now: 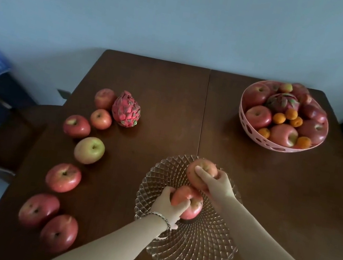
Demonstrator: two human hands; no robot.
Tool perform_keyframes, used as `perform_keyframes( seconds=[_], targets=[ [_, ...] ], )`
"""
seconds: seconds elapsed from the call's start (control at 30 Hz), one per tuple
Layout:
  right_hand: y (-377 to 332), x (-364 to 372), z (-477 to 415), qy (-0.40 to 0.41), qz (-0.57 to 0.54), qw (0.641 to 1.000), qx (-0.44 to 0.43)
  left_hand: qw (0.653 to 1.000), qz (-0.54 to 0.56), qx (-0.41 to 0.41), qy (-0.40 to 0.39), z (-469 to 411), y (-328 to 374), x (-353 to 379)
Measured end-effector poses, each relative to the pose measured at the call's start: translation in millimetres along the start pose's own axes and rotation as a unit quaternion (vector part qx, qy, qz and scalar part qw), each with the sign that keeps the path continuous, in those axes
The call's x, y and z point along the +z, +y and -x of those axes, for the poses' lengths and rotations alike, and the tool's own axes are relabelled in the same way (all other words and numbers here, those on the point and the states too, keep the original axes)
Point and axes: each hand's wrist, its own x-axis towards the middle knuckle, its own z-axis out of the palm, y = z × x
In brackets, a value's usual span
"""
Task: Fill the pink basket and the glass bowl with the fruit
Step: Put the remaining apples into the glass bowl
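Observation:
The patterned glass bowl (pixel 191 252) stands at the table's near middle. Over its centre my left hand (pixel 168 206) grips a red apple (pixel 193 207). Just beyond it my right hand (pixel 217 182) holds another red apple (pixel 199 170) above the bowl's far side. The pink basket (pixel 255 134) at the far right is heaped with apples, small oranges and a dragon fruit (pixel 284 101). Along the table's left side lie several loose apples, among them a yellow-green one (pixel 89 150), and a second dragon fruit (pixel 126 109).
The dark wooden table (pixel 171 98) has a seam down its middle and meets a pale wall at the back. A wooden chair (pixel 6 133) with blue cloth behind it stands off the left edge.

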Motion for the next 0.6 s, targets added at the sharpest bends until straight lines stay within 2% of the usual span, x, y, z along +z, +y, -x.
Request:
perform_keyframes(
  seconds=[0.2, 0.37, 0.6],
  targets=[
    [12.2, 14.7, -0.8, 0.02, -0.104, 0.994, 0.012, 0.998, 0.066, 0.011, 0.0, -2.4, -5.0, 1.2],
    [17.6, 13.6, 3.3, 0.064, -0.04, 0.996, 0.054, 0.998, 0.048, 0.033, 0.005, -3.8, -8.5, 0.3],
    [17.4, 8.5, 8.6, 0.094, 0.041, 0.995, 0.009, 0.998, 0.023, 0.057, 0.035, -4.6, -9.7, 3.0]
  ],
)
